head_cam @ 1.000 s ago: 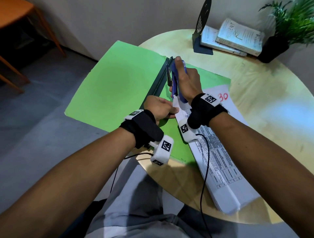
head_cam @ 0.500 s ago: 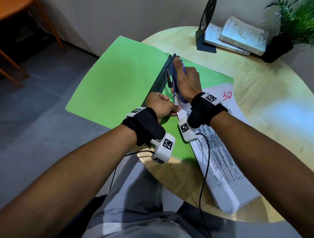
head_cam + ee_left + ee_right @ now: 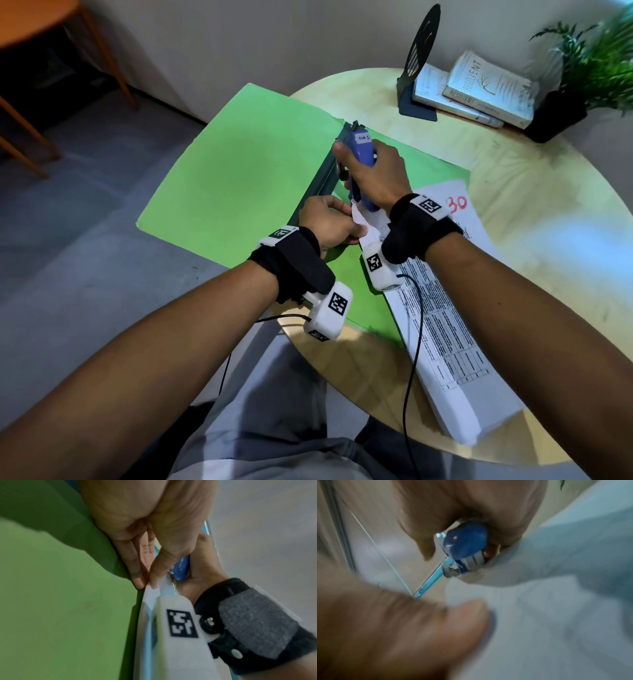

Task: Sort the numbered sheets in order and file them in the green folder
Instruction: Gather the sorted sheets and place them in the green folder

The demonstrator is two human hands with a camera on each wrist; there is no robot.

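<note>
The green folder (image 3: 239, 178) lies open on the round table, its left cover hanging past the table's rim. A thick stack of printed sheets (image 3: 442, 329), marked 30 in red, rests on the right cover. My right hand (image 3: 356, 161) grips a blue stapler (image 3: 361, 147) over the stack's top left corner, beside the folder's dark spine. My left hand (image 3: 352, 229) pinches that corner of the sheets just below the stapler. In the left wrist view its fingertips (image 3: 139, 584) nip the paper edge (image 3: 147, 615). The right wrist view shows the stapler's rear end (image 3: 465, 545), blurred.
Two books (image 3: 479, 92) lean on a black bookend (image 3: 416, 68) at the table's far side, next to a potted plant (image 3: 582, 78). A wooden furniture leg (image 3: 109, 65) stands at the far left. The table's near rim (image 3: 342, 359) is close to my lap. Wrist cables hang there.
Both hands stay on the same corner. My right forefinger has drawn back from the stapler's front, so its white label shows. The head view has shifted slightly.
</note>
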